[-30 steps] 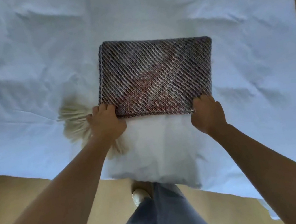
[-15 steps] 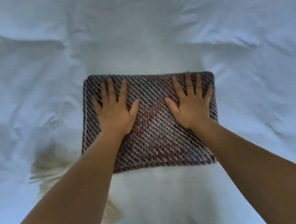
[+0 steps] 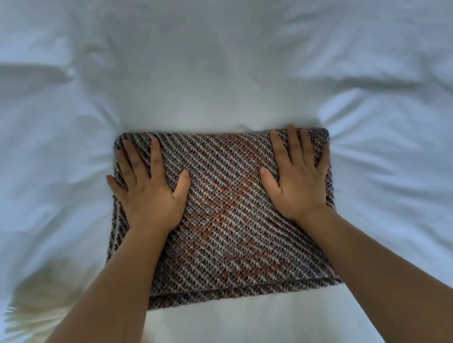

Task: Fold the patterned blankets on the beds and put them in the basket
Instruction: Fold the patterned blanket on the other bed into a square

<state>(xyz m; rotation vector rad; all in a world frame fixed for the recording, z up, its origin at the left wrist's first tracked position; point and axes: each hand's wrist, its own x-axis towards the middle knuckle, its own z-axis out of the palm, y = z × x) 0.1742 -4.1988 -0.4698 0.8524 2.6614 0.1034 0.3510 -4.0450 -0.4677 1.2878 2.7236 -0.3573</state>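
1. White bed sheet fills my whole view. Directly under both hands lies the folded patterned blanket, a compact rectangle with stacked layers showing along its edge nearest my forearms.
2. My left hand presses flat on the blanket's far left corner, fingers spread. My right hand presses flat on the far right corner, fingers straight. Neither grips anything.
3. I judge the folding nearly done, with the lift next. If I took only the top layer, the loose lower folds could slide open.
4. A pale fringe sticks out beside my left forearm. I cannot tell whether it belongs to this blanket, but it could trail or snag.
5. Rumpled sheet lies open beyond my fingertips and outside both hands. No bed edge or basket is in view, so I'd have to look round before carrying.
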